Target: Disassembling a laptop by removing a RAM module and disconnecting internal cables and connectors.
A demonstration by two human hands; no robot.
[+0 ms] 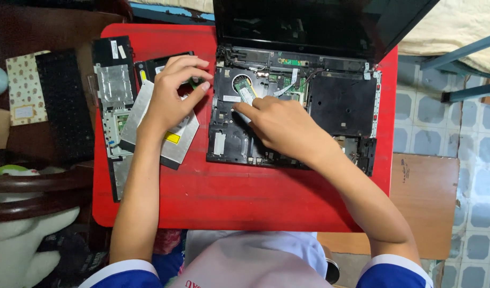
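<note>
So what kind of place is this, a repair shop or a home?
Probably a home, used as a makeshift repair spot. The opened laptop lies on a small red table, not a workbench. A soft toy sits at the left, over a tiled floor.

We see a small red plastic table (245,200) with rounded corners. On it lie an opened black laptop chassis (341,101) with its keyboard removed, a silver flat optical drive (175,144), a long black-and-silver palm-rest panel (114,96), and a black battery pack (149,66).
</note>
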